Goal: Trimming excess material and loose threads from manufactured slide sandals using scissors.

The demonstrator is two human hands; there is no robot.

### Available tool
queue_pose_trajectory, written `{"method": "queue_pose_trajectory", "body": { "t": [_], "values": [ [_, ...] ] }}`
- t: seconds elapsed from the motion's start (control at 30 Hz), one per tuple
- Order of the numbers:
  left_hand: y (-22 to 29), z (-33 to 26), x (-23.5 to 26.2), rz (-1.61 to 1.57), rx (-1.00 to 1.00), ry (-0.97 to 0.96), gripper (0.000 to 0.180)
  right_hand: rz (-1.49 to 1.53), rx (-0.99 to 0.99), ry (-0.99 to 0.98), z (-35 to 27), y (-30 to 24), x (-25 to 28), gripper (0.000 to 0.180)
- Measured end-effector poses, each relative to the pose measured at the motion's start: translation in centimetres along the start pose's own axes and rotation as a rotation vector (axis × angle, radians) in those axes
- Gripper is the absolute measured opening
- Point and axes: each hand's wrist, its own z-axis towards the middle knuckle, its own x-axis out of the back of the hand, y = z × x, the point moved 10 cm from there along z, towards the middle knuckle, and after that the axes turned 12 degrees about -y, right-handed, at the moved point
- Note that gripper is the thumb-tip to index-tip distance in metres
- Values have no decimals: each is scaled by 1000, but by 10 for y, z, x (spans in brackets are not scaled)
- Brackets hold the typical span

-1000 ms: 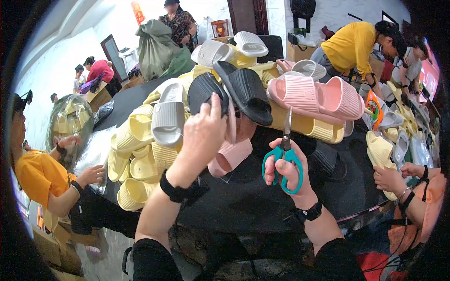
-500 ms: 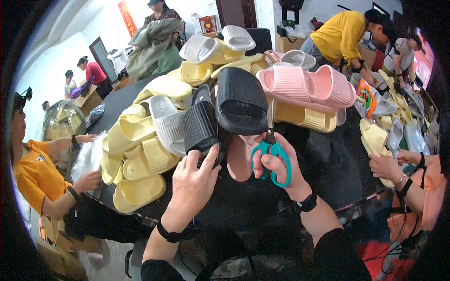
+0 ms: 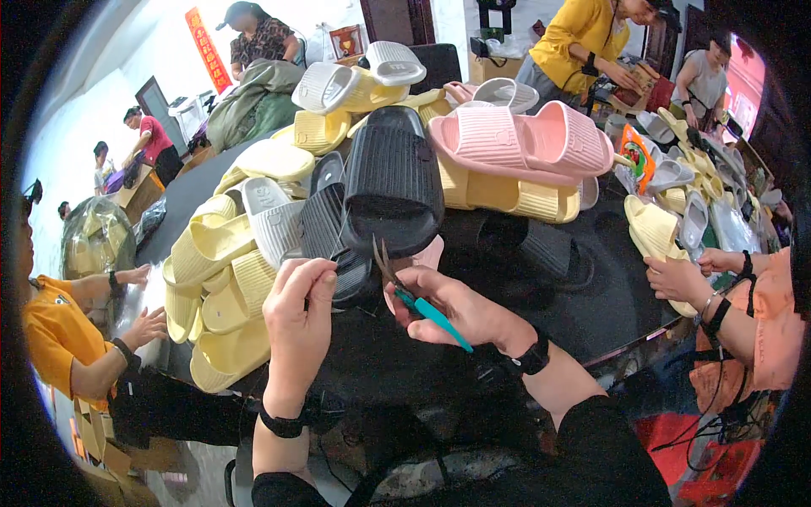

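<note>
My right hand (image 3: 460,308) grips a pair of scissors (image 3: 439,323) with teal handles, its parted blades pointing up and left. Beside the blade tips, my left hand (image 3: 297,313) is closed with thumb and forefinger pinched; whatever lies between them is too small to make out. Just beyond both hands, a ribbed black slipper (image 3: 394,173) leans on the pile, sole edge toward me. Another black slipper (image 3: 323,221) lies to its left, partly covered. Behind the scissors, part of a pink slipper (image 3: 429,252) shows.
Yellow slippers (image 3: 228,355) pile up at left, pink slippers (image 3: 528,144) at right. A dark slipper (image 3: 549,253) lies on the black table (image 3: 617,291). Co-workers sit close on both sides; one's hand (image 3: 676,283) holds a yellow slipper (image 3: 655,226). Others work behind.
My left hand has come off the black slipper and now pinches lower down. The scissors have turned from pointing upward to pointing left, with their blades apart. The whole view has shifted slightly.
</note>
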Motion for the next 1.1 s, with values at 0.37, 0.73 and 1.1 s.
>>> {"method": "queue_pose_trajectory", "body": {
  "t": [0.37,0.73,1.1],
  "values": [
    [28,-4,-8,132,-91,-26,8,-286,-69,-60,1,-11,-4,51],
    [31,-12,-19,209,-54,-78,6,-260,14,46,-3,-17,-1,45],
    [17,-21,7,89,-18,56,4,-55,-123,0,-1,-6,-7,35]
  ]
}}
